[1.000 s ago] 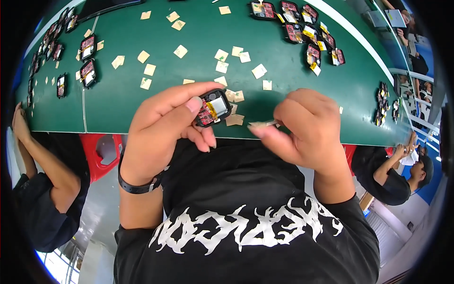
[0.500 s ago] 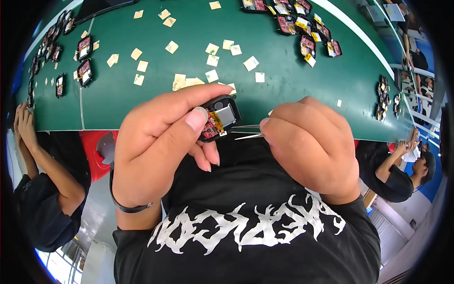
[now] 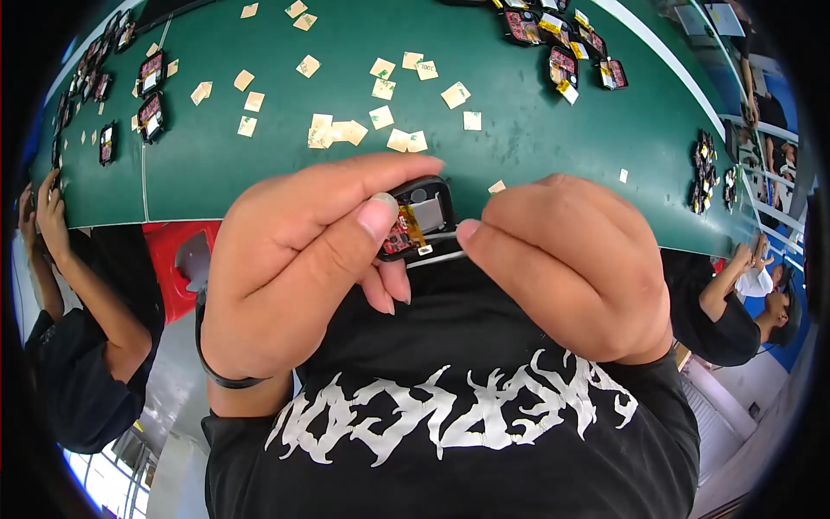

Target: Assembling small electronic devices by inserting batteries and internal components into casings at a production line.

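Observation:
My left hand [image 3: 298, 259] grips a small black device housing [image 3: 445, 203] between thumb and fingers, its open side facing up. Inside it sit a red circuit board [image 3: 397, 240], a silver rectangular part [image 3: 427, 214] and a yellow-brown flex strip [image 3: 413, 227] with a small white connector [image 3: 424, 250] at its end. My right hand [image 3: 575, 264] is closed in a pinch on metal tweezers [image 3: 445, 234]. The tweezer tips reach the lower right of the housing, near the connector; whether they touch it I cannot tell.
Cream paper squares [image 3: 350, 131] lie scattered over the green table [image 3: 285, 182]. More opened housings stand in groups at the far right [image 3: 562, 65], far left [image 3: 151, 117] and right edge [image 3: 702, 173]. People sit on both sides, beside a red stool [image 3: 169, 277] at left.
The tweezers have moved left, in against the housing, and my right hand has come closer to it. The housing has shifted slightly right. The whole view has tilted a little.

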A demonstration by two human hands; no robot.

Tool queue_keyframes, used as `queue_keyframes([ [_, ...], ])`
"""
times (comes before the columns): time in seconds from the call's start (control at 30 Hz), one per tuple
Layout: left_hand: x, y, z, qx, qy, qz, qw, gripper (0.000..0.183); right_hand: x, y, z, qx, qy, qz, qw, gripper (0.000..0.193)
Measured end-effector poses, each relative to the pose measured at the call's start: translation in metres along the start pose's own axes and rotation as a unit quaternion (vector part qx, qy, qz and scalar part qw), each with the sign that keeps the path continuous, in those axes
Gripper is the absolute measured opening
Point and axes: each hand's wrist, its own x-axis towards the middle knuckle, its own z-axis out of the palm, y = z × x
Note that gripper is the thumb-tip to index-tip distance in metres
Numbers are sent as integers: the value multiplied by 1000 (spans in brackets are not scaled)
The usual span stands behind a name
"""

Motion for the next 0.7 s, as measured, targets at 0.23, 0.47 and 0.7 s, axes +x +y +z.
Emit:
queue_keyframes([
  [0.23,-1,-2,0,-16,-12,-10,1000,44,-1,2,2,24,5,-27,999,27],
  [0.47,-1,-2,0,-5,-22,-21,1000,43,-2,0,2,55,-8,-24,998,28],
  [0.7,-2,-1,-1,23,-43,-34,998,39,-2,5,-4,107,-64,-25,992,26],
])
